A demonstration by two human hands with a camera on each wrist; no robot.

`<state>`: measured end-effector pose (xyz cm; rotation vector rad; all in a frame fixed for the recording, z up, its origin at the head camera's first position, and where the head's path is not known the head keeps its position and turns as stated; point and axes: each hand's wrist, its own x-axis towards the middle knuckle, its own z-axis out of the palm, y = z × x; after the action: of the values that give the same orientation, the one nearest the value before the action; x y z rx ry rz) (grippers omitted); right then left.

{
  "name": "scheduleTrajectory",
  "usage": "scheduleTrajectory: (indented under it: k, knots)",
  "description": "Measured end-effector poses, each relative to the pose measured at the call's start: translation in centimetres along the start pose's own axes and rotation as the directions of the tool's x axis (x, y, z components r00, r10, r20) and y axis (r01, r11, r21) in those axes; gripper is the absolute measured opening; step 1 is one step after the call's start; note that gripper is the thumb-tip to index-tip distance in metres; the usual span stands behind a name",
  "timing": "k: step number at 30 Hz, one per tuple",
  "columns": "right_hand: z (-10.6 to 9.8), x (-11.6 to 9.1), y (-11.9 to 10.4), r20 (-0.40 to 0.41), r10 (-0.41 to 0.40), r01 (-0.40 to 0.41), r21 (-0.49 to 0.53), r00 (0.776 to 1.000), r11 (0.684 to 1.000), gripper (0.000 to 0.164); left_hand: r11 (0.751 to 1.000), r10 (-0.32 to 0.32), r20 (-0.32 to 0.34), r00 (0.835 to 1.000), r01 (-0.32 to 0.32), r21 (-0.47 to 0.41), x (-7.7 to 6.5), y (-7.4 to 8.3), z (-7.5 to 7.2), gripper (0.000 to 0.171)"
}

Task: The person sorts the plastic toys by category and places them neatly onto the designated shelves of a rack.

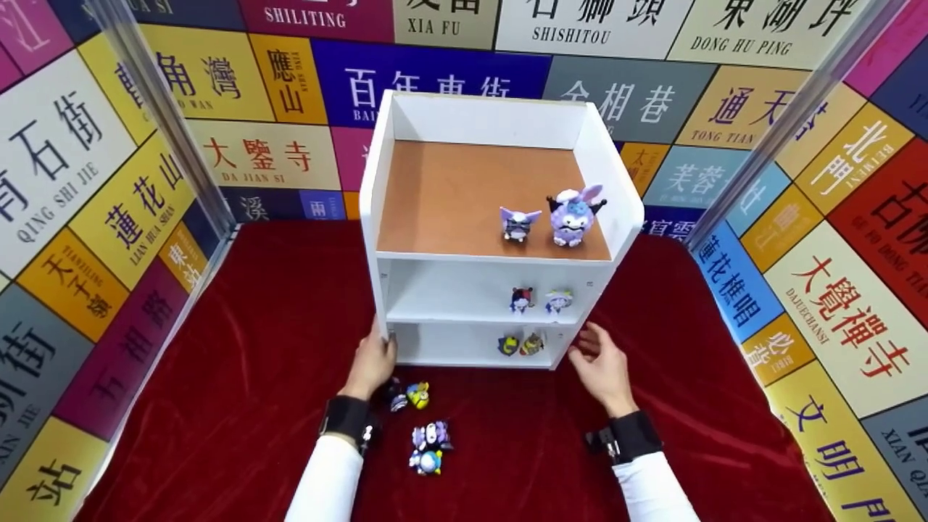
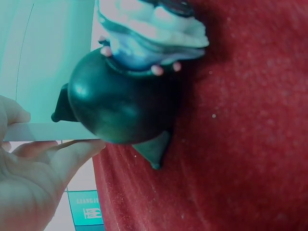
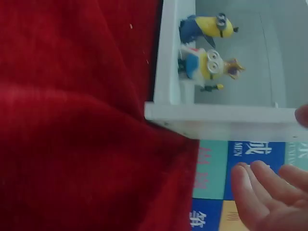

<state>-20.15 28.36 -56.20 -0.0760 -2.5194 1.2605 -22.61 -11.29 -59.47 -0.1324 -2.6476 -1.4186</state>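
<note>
A white shelf unit [image 1: 489, 119] with a brown top board stands in front of me. With my left hand [image 1: 371, 366] I grip the front edge of its left side panel, low down; in the left wrist view thumb and fingers lie on either side of the panel [image 2: 53, 131]. Close by that hand sits a figurine with a round black head [image 2: 125, 101]. My right hand [image 1: 605, 366] is beside the lower right side panel [image 3: 216, 115], its fingers loosely bent and one fingertip right at the panel's edge. Two minion figurines, one with a crown [image 3: 204, 64], stand on the bottom level.
A yellow minion figurine [image 1: 418, 395], a purple-and-black figurine [image 1: 433, 435] and a blue-and-yellow one [image 1: 426, 462] lie on the red cloth [image 1: 507, 464]. Two purple figurines [image 1: 570, 219] stand on top, two small ones [image 1: 558, 300] on the middle level. Sign-printed walls [image 1: 442, 80] surround the cloth.
</note>
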Motion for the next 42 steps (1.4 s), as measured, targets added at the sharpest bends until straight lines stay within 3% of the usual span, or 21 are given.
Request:
scheduleTrajectory:
  k: [3, 7, 13, 21, 26, 30, 34, 36, 38, 40, 42]
  knots:
    - [0.6, 0.3, 0.0, 0.039, -0.025, 0.023, 0.039, 0.999, 0.999, 0.059, 1.000, 0.006, 0.000, 1.000, -0.006, -0.011, 0.0, 0.0, 0.0, 0.062]
    - [1.0, 0.8, -0.3, 0.035, -0.097, 0.096, 0.041, 0.995, 0.995, 0.051, 1.000, 0.012, -0.001, 1.000, -0.012, -0.020, 0.0, 0.0, 0.0, 0.062]
    - [1.3, 0.9, -0.8, 0.013, -0.184, 0.185, -0.072, 0.983, 0.980, 0.029, 1.000, -0.004, 0.005, 1.000, 0.004, -0.028, -0.2, -0.1, 0.0, 0.064]
    - [1.8, 0.9, -1.3, 0.015, -0.193, 0.192, -0.194, 0.981, 0.962, 0.016, 0.998, 0.050, -0.057, 0.997, -0.048, 0.031, -0.4, -0.3, 0.1, 0.059]
    - [1.9, 0.7, -1.4, 0.027, -0.182, 0.183, -0.214, 0.983, 0.959, 0.018, 1.000, 0.013, -0.024, 1.000, -0.013, 0.018, -0.3, 0.1, -0.2, 0.060]
    - [2.2, 0.6, -1.4, 0.005, -0.166, 0.163, -0.228, 0.986, 0.960, 0.018, 0.999, -0.026, -0.013, 1.000, 0.026, 0.024, -0.4, 0.6, -0.6, 0.072]
    - [2.4, 0.7, -1.6, -0.021, -0.156, 0.147, -0.236, 0.987, 0.961, 0.019, 0.992, -0.092, -0.082, 0.992, 0.099, 0.084, -1.4, 2.1, -0.7, 0.086]
    - [2.5, 0.7, -1.6, -0.018, -0.155, 0.146, -0.236, 0.988, 0.961, 0.024, 0.974, -0.100, -0.148, 0.984, 0.128, 0.187, -2.7, 3.0, -0.5, 0.083]
    - [2.6, 0.6, -1.7, -0.015, -0.156, 0.148, -0.232, 0.988, 0.961, 0.026, 0.932, -0.079, -0.198, 0.977, 0.143, 0.334, -4.4, 4.0, -0.2, 0.075]
    - [2.5, 0.6, -1.7, -0.017, -0.162, 0.154, -0.234, 0.987, 0.960, 0.025, 0.861, -0.040, -0.204, 0.978, 0.137, 0.489, -5.8, 4.7, 0.3, 0.067]
    - [2.3, 0.7, -1.7, -0.024, -0.171, 0.160, -0.240, 0.985, 0.958, 0.023, 0.788, -0.005, -0.153, 0.988, 0.098, 0.608, -6.8, 5.2, 0.9, 0.059]
